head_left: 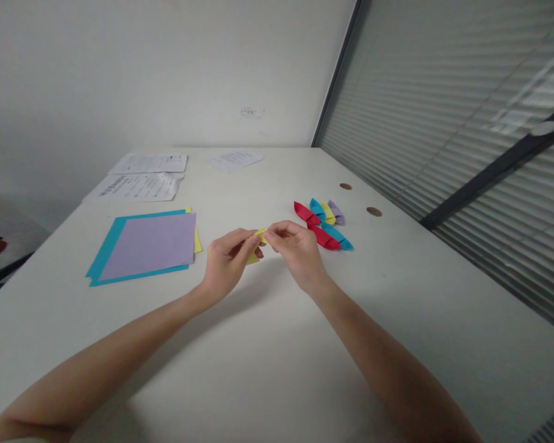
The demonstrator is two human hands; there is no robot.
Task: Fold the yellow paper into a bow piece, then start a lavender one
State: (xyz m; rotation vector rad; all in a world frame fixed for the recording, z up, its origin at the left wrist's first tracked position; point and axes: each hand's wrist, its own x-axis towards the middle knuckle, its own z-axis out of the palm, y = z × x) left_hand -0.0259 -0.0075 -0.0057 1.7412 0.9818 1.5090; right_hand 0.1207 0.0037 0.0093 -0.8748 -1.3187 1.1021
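Note:
Between my two hands, a little above the white table, is a piece of folded yellow paper. My left hand pinches it between thumb and fingers, and part of the yellow paper shows below those fingers. From the other side my right hand grips the same paper with its thumb and forefinger. Fingers hide much of its shape. Just beyond my right hand lie several folded paper pieces: red ones, blue ones, a yellow one and a purple one.
To the left lies a stack of flat sheets, with a purple sheet over blue and yellow ones. Printed papers rest at the back left. Two round holes mark the table's right side, beside window blinds.

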